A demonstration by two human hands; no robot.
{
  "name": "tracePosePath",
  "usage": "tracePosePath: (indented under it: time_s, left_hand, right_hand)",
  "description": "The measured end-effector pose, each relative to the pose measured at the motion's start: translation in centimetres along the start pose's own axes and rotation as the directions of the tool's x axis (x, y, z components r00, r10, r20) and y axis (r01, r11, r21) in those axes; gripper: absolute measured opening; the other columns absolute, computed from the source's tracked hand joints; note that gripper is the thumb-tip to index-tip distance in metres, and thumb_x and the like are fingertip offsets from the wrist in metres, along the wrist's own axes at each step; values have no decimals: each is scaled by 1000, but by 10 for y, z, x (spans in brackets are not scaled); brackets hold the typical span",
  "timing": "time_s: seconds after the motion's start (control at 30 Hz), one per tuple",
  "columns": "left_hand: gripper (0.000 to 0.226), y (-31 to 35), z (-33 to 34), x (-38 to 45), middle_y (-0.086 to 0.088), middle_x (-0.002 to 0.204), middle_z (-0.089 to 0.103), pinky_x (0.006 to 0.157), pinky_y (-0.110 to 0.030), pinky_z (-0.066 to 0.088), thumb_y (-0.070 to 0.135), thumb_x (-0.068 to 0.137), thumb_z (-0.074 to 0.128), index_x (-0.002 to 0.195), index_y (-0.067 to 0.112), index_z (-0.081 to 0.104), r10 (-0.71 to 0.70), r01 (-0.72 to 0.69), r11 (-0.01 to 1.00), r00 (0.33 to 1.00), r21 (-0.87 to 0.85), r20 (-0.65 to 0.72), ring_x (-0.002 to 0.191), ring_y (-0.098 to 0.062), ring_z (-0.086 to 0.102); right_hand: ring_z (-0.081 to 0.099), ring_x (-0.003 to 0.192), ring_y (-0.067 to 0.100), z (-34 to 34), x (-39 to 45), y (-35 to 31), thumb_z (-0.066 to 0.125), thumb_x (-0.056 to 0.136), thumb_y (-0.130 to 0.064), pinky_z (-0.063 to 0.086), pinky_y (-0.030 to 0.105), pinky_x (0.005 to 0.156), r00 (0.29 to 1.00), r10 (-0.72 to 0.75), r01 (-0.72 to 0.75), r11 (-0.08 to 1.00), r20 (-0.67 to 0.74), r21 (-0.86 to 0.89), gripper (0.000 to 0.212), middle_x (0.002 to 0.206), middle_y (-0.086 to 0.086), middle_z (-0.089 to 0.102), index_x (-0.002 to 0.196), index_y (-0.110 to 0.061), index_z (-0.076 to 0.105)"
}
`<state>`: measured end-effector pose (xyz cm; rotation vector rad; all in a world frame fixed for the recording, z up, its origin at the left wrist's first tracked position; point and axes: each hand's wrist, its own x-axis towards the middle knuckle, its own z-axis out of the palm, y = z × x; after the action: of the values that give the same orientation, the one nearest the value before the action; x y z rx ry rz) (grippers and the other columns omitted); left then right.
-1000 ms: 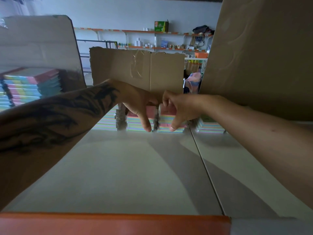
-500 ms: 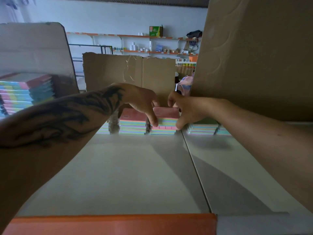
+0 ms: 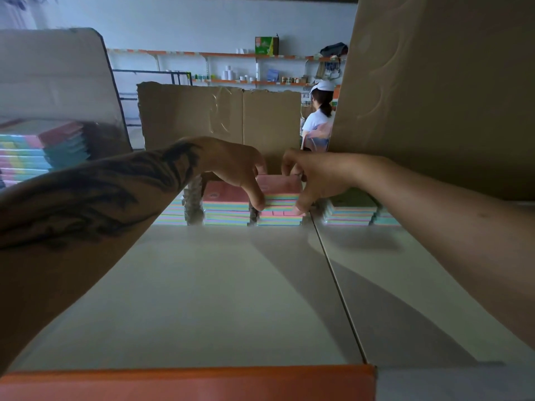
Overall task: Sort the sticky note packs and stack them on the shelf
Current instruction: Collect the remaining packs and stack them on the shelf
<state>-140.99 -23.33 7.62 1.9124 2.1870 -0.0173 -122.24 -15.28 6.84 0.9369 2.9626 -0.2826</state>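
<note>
Several stacks of pastel sticky note packs stand in a row at the back of the white shelf (image 3: 220, 290). My left hand (image 3: 237, 169) and my right hand (image 3: 314, 178) grip the two sides of the top pink pack (image 3: 279, 186) on the middle stack (image 3: 279, 217), thumbs down its front corners, fingers curled over its top. A slightly lower stack (image 3: 225, 206) stands just to its left, another (image 3: 172, 214) further left, and a green-topped stack (image 3: 351, 211) sits to the right.
Cardboard sheets (image 3: 220, 114) back the shelf, with a large cardboard panel (image 3: 440, 94) at right. A tall pile of note packs (image 3: 40, 151) sits at far left. An orange shelf edge (image 3: 188, 383) runs along the front. A person (image 3: 320, 111) stands beyond the shelf.
The view has shifted, showing the person beyond the shelf. Both hands stay on the middle stack, and the top pink pack now shows more plainly between them.
</note>
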Motion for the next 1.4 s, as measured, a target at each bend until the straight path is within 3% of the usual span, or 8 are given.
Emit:
tracePosePath:
  time_s: [0.23,0.4,0.6,0.77,0.93,1.23,1.4]
  left_hand:
    - [64,6,3,-8,11,89,76,93,-50,58,61,43,89,97,32,72,-9,10,999,1000,-44,22,90,-18,74]
    - [63,10,5,-6,9,89,76,98,-50,54,61,45,87,98,30,72,7,-8,998,1000,-57,-21,96,-18,72]
    - [66,14,8,-7,-2,110,73,103,-47,51,46,66,92,122,20,67,-11,9,999,999,-50,-44,110,-24,68]
    - [77,18,9,-12,-5,124,69,108,-46,47,45,68,91,133,20,59,-23,21,999,998,-34,-59,119,-25,63]
    - [77,21,6,-22,-6,133,64,109,-44,45,39,75,88,140,18,53,-2,1,1000,998,-11,-62,124,-26,60]
    - [79,24,6,-32,-6,144,57,107,-35,43,36,83,83,149,18,44,-16,16,1000,999,-2,-50,131,-25,55]
    - [84,21,3,-34,-3,146,55,111,-36,42,46,79,83,150,21,44,-4,6,999,999,41,-42,132,-24,54]
  right_hand:
    - [60,97,23,5,2,4,88,69,-35,54,44,86,1000,27,-26,999,9,-29,67,113,0,57,117,-29,42]
    - [61,99,24,2,0,9,88,68,-33,56,48,87,1000,30,-30,999,-5,-32,66,113,2,61,115,-31,42]
    - [63,97,26,5,1,13,87,69,-29,54,47,87,999,31,-31,999,22,-19,61,110,3,64,113,-30,44]
    - [56,78,21,8,2,11,86,72,-29,49,39,70,999,32,-32,999,29,-20,63,98,3,60,116,-27,42]
    - [54,75,21,9,4,10,84,71,-31,45,38,64,1000,23,-23,1000,13,-13,62,97,5,59,115,-27,41]
    - [56,79,22,12,5,8,85,71,-33,49,39,68,1000,19,-18,1000,14,-22,64,104,8,61,116,-29,39]
    - [61,104,23,9,-2,7,90,67,-45,55,44,92,1000,24,-24,1000,12,2,71,121,0,57,116,-34,40]
